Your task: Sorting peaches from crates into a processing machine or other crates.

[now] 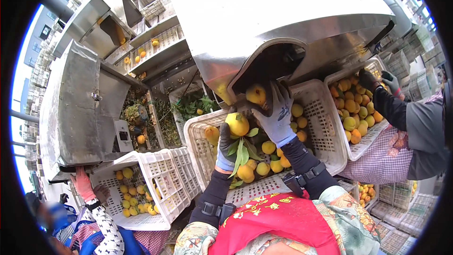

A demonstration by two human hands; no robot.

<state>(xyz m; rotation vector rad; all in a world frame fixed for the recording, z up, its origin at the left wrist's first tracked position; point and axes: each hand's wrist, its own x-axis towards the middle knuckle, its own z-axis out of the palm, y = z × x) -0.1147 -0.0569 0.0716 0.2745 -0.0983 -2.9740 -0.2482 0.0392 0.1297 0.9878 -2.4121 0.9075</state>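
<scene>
My left hand (226, 145), in a grey-blue glove with dark fingers, is closed around a yellow peach (237, 123). A sprig of long green leaves (244, 153) hangs by this peach. My right hand (278, 115), gloved alike, has its fingers around another yellow peach (256, 94) at the mouth of the metal chute (276, 38). Both hands are over a white plastic crate (325, 113), partly filled with yellow-orange peaches (269, 147). My right hand and forearm hide some of the fruit.
To the right, a co-worker's gloved hands (377, 81) reach over a fuller crate (368, 139) of peaches. On the left, another person's pink glove (82, 184) is beside a tilted white crate (167, 184). A crate of leaves (196, 106) stands beyond mine, near metal machine housings (75, 108).
</scene>
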